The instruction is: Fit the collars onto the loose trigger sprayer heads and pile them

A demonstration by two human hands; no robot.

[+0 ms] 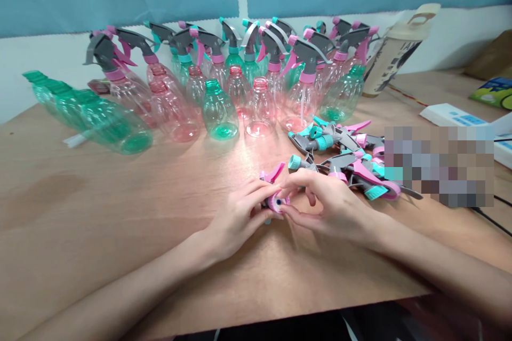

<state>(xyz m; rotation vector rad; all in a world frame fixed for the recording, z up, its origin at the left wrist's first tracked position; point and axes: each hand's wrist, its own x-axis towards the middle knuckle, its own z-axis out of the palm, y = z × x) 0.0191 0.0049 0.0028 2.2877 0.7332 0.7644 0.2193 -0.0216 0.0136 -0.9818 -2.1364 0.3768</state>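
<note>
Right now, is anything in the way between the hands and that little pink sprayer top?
No, nothing I can see. The left hand grips the pink sprayer top, and the right hand is on it too. The pile of other sprayer tops lies beyond the right hand, not in between.

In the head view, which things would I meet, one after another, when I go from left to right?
Leftmost green bottles, left hand, pink-collared spray head, right hand, cream tumbler, yellow-green packet.
</note>
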